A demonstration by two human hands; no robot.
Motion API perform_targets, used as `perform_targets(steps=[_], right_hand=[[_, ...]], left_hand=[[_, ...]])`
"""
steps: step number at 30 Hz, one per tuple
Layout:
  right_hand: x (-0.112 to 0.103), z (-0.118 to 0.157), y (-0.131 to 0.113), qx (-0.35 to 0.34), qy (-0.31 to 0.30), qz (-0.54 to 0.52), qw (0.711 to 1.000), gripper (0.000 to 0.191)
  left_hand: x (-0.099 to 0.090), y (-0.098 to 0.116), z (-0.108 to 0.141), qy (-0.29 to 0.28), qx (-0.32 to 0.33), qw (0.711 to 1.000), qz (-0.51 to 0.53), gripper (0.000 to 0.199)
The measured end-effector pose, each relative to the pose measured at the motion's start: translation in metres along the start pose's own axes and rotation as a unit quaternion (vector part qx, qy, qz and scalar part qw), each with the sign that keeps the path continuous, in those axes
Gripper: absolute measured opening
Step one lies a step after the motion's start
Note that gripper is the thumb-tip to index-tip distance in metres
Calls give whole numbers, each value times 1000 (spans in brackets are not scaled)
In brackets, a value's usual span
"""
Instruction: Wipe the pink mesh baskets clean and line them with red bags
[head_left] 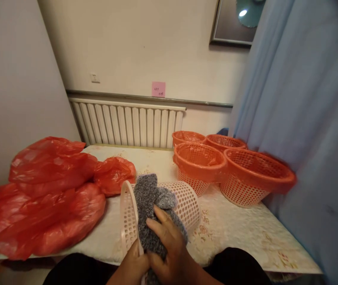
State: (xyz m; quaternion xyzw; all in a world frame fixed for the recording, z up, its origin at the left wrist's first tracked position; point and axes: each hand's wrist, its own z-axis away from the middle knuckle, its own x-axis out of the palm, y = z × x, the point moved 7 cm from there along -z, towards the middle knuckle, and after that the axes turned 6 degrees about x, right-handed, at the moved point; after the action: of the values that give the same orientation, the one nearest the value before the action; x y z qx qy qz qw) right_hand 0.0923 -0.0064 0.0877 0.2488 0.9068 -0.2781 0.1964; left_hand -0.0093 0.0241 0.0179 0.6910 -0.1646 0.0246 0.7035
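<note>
A pale pink perforated plastic basket (186, 200) lies on its side at the table's front edge, its open rim facing left. My left hand (133, 263) grips the rim at the bottom, fingers closed round it. Draped over the basket's outer wall near the rim is a grey fuzzy cloth (146, 202). My right hand (169, 241) presses the cloth against the basket, its fingers bent over the bunched fabric. Part of the cloth is hidden beneath my right hand.
Several similar baskets lined with red plastic bags (200, 158) stand at the right rear, by a blue curtain (305, 118). Full-looking red plastic bags (52, 198) fill the table's left side. Behind the patterned tablecloth (231, 225) is a white radiator (127, 122).
</note>
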Motion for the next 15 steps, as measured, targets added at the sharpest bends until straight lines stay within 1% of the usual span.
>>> perform_targets(steps=[2, 4, 6, 8, 10, 12, 15], right_hand=[[3, -3, -2, -10, -21, 16, 1000, 71], [6, -5, 3, -6, -42, 29, 999, 68], [8, -8, 9, 5, -53, 32, 998, 66], [9, -10, 15, 16, -54, 30, 998, 64], [8, -12, 24, 26, -41, 25, 999, 61], [5, -14, 41, 50, -11, 20, 998, 58], [-9, -14, 84, 119, 57, 22, 991, 54]], left_hand=[[-3, -2, 0, 16, 20, 999, -40, 40], [-5, -3, -1, 22, 37, 997, -71, 34], [-3, -5, -2, 17, 38, 996, -73, 30], [-1, -9, -3, 4, 26, 999, -46, 28], [1, -14, -3, -6, 18, 1000, -15, 30], [2, -20, -2, -11, 21, 1000, -7, 36], [0, -32, 2, -18, 20, 999, -24, 41]])
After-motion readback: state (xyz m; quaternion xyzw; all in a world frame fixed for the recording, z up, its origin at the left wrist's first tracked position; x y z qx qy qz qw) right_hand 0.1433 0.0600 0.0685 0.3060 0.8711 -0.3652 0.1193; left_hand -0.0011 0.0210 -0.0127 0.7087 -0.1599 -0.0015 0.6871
